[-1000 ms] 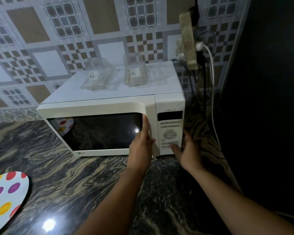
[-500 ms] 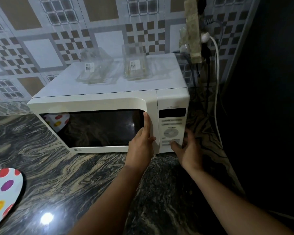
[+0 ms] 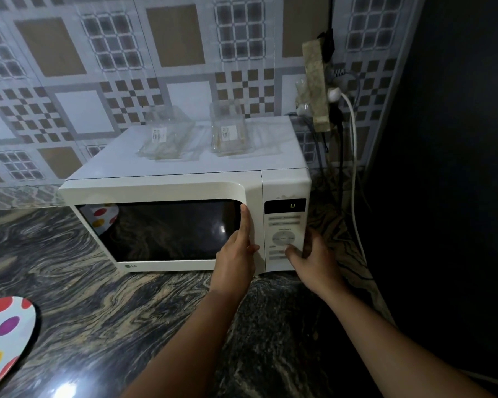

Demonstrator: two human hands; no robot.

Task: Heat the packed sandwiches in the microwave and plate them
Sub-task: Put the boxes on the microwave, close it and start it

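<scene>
**Hands at the microwave, door closed**

Fingers (image 3: 245, 222) of the left hand (image 3: 236, 254) lie straight and pressed together, flat against the right edge of the door (image 3: 167, 229), thumb sticking out to the right. Listing from the left:

- Plate (image 3: 3, 337): white with coloured dots, at the counter's near left edge; its reflection shows in the door glass.
- Counter (image 3: 104, 305): dark, marbled stone.
- Microwave (image 3: 184, 185): white, on the counter against the tiled wall.
- Packs: two clear sandwich packs on the microwave's top, well apart from the hands; left pack (image 3: 167, 137) lying low, right pack (image 3: 227, 130) standing taller. Each carries a small label.
- Panel (image 3: 285, 228): display lit with one green figure.
- Right hand (image 3: 314, 259): thumb pressing a button low on the panel, the other fingers wrapped round the microwave's right side.
- Cord (image 3: 352, 156): white, hanging from the wall socket board.
</scene>
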